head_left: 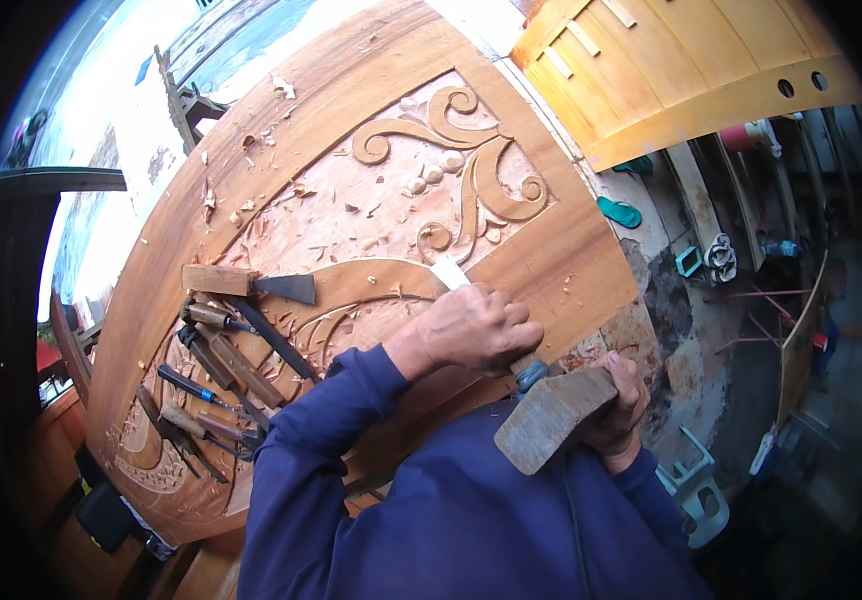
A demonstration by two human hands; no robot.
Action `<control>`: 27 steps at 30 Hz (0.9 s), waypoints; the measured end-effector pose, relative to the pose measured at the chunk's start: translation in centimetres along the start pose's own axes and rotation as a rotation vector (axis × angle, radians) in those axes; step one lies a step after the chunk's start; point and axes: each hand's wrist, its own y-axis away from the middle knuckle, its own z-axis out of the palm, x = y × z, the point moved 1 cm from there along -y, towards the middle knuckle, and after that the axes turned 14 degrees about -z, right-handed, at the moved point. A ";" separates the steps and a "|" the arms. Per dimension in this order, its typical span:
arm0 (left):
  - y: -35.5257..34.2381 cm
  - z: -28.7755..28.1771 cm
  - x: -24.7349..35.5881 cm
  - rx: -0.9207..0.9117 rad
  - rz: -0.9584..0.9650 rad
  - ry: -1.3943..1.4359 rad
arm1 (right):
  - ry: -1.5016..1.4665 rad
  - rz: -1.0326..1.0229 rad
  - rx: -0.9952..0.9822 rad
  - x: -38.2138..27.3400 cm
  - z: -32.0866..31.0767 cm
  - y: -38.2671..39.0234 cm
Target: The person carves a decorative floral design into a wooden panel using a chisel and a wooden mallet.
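My left hand (pixel 476 328) is wrapped round a chisel (pixel 448 270), its bright flat blade lying by the lower scroll of a carved wooden panel (pixel 576 262). The handle's butt, with a dark bluish band, sticks out below the fist. Closed on a wooden mallet, my right hand (pixel 625 408) is partly hidden behind the blocky mallet head (pixel 551 420). That head is right beside the butt; whether they touch I cannot tell. Raised scrolls, leaves and small round beads (pixel 433 174) stand out from the panel's roughly cut ground.
Several chisels and gouges (pixel 241 370) lie on the panel at left, near a wide blade with a wooden handle (pixel 219 279). Wood shavings (pixel 281 88) are scattered about. A yellowish wooden panel (pixel 651 80) stands at upper right; a pale green plastic chair (pixel 703 500) is at lower right.
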 end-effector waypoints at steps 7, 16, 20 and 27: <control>0.3 -0.1 -1.2 0.001 -0.034 0.155 | 0.043 -0.067 -0.021 -0.2 -0.2 -1.4; 1.4 -2.9 -2.9 -0.117 0.153 0.300 | 0.022 -0.207 -0.143 -1.1 1.4 -4.7; 1.6 -3.2 -3.9 -0.190 0.221 0.284 | 0.015 -0.349 -0.081 -0.7 2.6 -4.7; 2.0 -4.7 -3.5 -0.004 0.349 -0.049 | 0.098 -0.377 -0.203 -1.4 1.6 -6.0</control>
